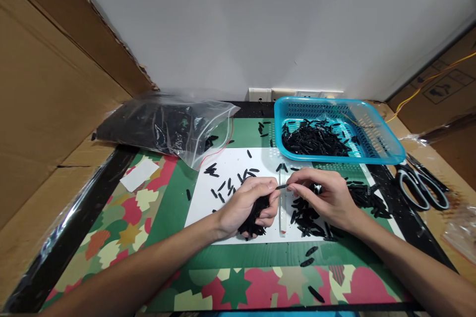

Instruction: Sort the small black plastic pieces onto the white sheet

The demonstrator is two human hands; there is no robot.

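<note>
Our right hand [329, 198] has its thumb and forefinger pinched on one small black piece [281, 186], whose long axis lies roughly level, pointing left toward our left hand [249, 205]. The left grip is closed around a bundle of black pieces [255, 218], thumb tip touching the single piece's far end, so both hands meet on it just above the white sheet [232, 161]. A clear strip [283, 210] lies between the hands, running away from us. More loose pieces [308, 215] lie under the right hand. Farther out on the counter [122, 228] sit a blue basket [386, 151], a plastic bag [163, 126] and scissors [420, 185].
</note>
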